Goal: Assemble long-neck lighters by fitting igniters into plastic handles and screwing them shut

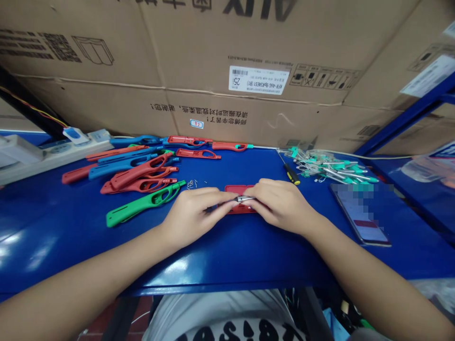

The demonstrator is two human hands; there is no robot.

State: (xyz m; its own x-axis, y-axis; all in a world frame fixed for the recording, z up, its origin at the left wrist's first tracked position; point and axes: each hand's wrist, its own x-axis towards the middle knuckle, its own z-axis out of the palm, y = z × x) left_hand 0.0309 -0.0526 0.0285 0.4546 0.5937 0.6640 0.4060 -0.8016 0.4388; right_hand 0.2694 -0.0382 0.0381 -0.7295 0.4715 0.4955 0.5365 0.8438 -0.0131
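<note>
My left hand and my right hand meet at the middle of the blue table. Thumb and fingers of both pinch a short silver metal tube, one hand at each end; its left end looks dark. Right below it lies an opened red lighter casing, partly covered by my fingers. To the left of my left hand is a green lighter casing. Tiny metal pins or screws lie scattered just beyond that hand.
Red and blue lighter casings are piled at the left, near a white power strip. Back right lie a yellow-black screwdriver and a heap of green-tipped metal lighter tubes. A phone rests at the right. A cardboard wall stands behind.
</note>
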